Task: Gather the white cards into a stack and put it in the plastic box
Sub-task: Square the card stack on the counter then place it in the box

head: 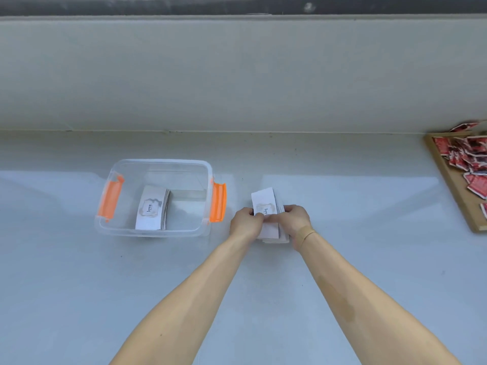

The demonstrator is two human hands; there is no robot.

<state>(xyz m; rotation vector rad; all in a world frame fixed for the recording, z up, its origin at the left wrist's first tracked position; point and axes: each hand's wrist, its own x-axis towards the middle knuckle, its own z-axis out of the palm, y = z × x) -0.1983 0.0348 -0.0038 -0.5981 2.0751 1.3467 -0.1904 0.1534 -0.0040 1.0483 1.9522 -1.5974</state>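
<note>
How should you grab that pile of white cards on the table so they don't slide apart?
Grip the stack of white cards by its two long edges, one hand from each side, as the left hand and right hand do now. The pile lies flat and its right edges look fanned, so squeezing inward near the middle should keep it square for the move to the plastic box.

Two card stacks (266, 204), one plastic box (158, 164), two hands (245, 222).

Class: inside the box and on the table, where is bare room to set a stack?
Free: the box floor right of its cards; table in front of the box. Crowded: the tray of red packets.
</note>
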